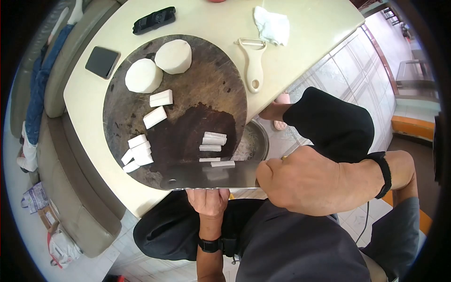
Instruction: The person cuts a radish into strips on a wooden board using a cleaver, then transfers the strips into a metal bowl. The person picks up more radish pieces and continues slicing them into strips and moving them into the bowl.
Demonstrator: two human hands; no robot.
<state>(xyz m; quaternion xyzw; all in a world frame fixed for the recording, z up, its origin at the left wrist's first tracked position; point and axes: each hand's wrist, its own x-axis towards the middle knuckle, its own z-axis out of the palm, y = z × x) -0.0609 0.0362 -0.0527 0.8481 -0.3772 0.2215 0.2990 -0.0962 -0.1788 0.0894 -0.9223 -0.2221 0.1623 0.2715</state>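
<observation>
My right hand [300,181] grips the handle end of a wide cleaver [192,177], whose blade lies across the near edge of a round dark chopping board [206,80]. Just below the blade is my left hand [206,202], fingers bent and pressed together; their tips and anything in them are hidden by the blade. Thin strips of white radish [214,138] lie on the board beyond the blade, one slice [222,164] right against it. Several cut blocks [141,149] sit at the left, with two more pieces [161,97] above. Two thick peeled rounds [143,76] stand at the far side.
On the cream table [82,105] are a phone [102,61], a black object [154,20], a white peeler [254,70] and a crumpled white cloth or tissue [272,27]. A metal bowl [264,141] stands below the table's right edge. Another person's legs [44,80] rest on the sofa [77,174].
</observation>
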